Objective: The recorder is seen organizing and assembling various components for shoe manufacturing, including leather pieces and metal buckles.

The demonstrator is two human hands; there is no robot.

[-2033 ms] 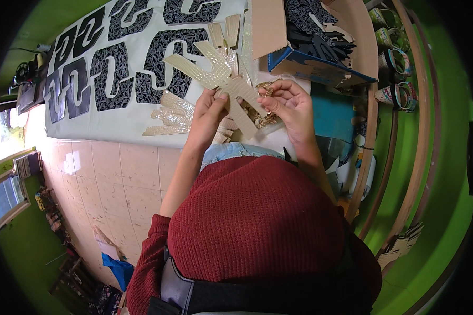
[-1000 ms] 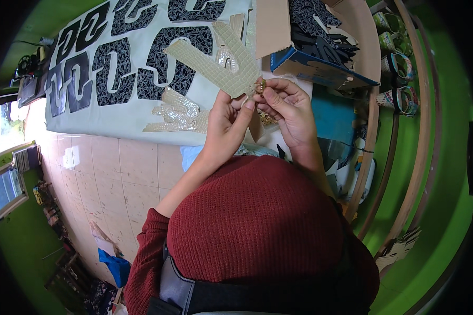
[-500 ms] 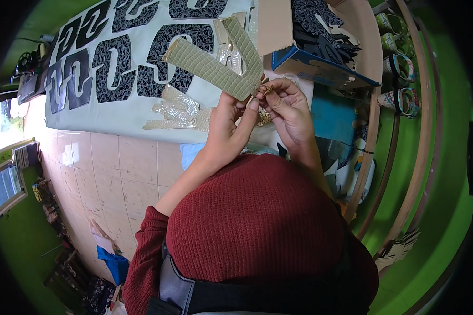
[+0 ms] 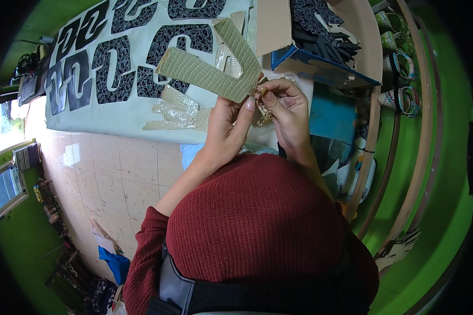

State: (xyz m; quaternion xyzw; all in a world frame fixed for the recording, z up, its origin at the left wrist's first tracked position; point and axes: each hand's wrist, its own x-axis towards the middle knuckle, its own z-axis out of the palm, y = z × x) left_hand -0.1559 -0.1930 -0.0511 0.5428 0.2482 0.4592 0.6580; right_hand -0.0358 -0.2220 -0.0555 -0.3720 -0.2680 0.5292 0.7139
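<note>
Over the table's near edge, my left hand (image 4: 228, 123) grips a V-shaped strap piece (image 4: 210, 73) in pale green, crocodile-textured material, thumb on top. My right hand (image 4: 286, 107) pinches a small gold-coloured metal fitting (image 4: 259, 92) against the strap piece's corner; its exact kind is too small to make out. More gold-coloured pieces (image 4: 263, 118) show just below, between the hands. Left of my wrist, shiny cream textured strips (image 4: 178, 110) lie on the table, and another cream piece (image 4: 228, 58) lies behind the strap.
Black patterned cut pieces (image 4: 113, 68) lie in rows across the pale-covered table (image 4: 126, 123). At the back right stands an open cardboard box (image 4: 320, 68) filled with dark pieces. A wooden rail (image 4: 423, 131) runs along the right, with patterned sandals (image 4: 399, 100) beside it.
The strap piece has shifted slightly left and down with my left hand. My right fingers have turned a little around the gold fitting, which shows more plainly.
</note>
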